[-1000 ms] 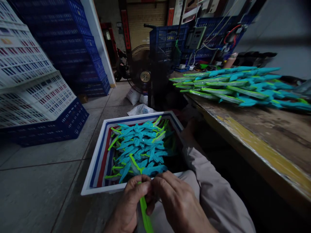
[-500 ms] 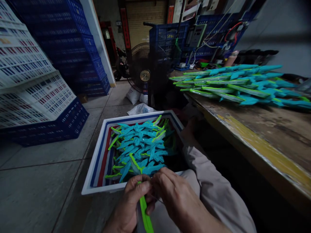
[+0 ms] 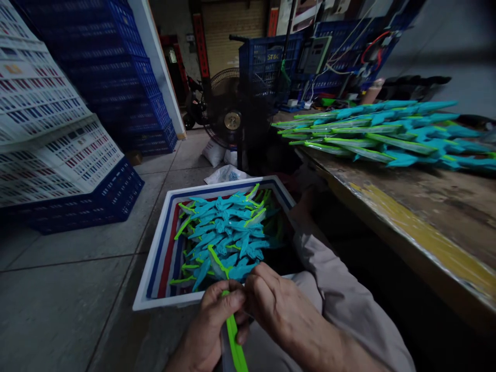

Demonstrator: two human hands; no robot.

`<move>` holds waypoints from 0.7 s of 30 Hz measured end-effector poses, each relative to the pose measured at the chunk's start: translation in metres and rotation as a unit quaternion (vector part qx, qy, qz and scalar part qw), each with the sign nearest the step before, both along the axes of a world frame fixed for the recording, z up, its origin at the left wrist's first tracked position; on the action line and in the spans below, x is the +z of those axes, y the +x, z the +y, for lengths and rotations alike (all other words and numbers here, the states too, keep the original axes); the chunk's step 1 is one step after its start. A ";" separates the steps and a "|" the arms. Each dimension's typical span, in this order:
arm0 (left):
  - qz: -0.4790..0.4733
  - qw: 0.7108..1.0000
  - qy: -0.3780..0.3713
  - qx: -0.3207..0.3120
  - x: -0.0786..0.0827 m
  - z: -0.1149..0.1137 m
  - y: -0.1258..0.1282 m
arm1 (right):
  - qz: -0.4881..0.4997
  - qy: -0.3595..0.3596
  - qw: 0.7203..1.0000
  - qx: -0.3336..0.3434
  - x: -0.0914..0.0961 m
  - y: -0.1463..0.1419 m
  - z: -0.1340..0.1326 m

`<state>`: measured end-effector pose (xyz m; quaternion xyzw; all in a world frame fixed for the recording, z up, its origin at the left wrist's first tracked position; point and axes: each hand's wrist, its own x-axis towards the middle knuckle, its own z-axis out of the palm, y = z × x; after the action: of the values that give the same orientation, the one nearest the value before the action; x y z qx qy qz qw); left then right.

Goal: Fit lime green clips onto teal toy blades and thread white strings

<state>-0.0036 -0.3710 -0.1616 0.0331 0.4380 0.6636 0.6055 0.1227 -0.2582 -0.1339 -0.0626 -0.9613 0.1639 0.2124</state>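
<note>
My left hand (image 3: 211,323) is closed round a long bright green plastic strip (image 3: 235,346) that runs down toward the bottom edge. My right hand (image 3: 281,310) is closed too, its fingertips pinched against the top end of that strip, right beside the left thumb. Just beyond both hands stands a white box with red and blue stripes (image 3: 160,256), filled with several teal and green plastic pieces (image 3: 225,232). My trousered knee (image 3: 337,289) lies to the right of the box.
A worn wooden workbench (image 3: 418,206) runs along the right, with a pile of long teal and green pieces (image 3: 387,132) on it. Blue and white crates (image 3: 70,129) are stacked at the left. A floor fan (image 3: 228,111) and blue crates with wiring stand behind the box.
Both hands stay pinched on the green strip and have shifted slightly right and up in view; the camera has drifted a little. Nothing was let go.
</note>
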 end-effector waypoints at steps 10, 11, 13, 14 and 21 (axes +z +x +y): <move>0.032 0.999 0.005 -0.023 0.012 0.003 -0.003 | 0.013 -0.111 0.992 -0.065 -0.006 0.009 -0.009; 0.033 0.999 0.002 -0.021 0.013 0.003 -0.003 | 0.021 -0.136 0.988 -0.068 -0.004 0.010 -0.008; 0.039 0.999 -0.007 -0.014 0.013 0.003 -0.001 | 0.040 -0.175 0.982 -0.063 0.000 0.012 -0.007; 0.042 0.999 -0.012 -0.010 0.012 0.003 -0.001 | 0.049 -0.190 0.979 -0.055 0.001 0.013 -0.006; 0.137 0.989 -0.053 -0.014 0.002 -0.004 -0.003 | 0.015 -0.210 0.977 -0.031 0.009 0.008 -0.002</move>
<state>-0.0061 -0.3754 -0.1597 0.0976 0.5509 0.6202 0.5498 0.1310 -0.2606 -0.1247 -0.1328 -0.8997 0.3566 0.2141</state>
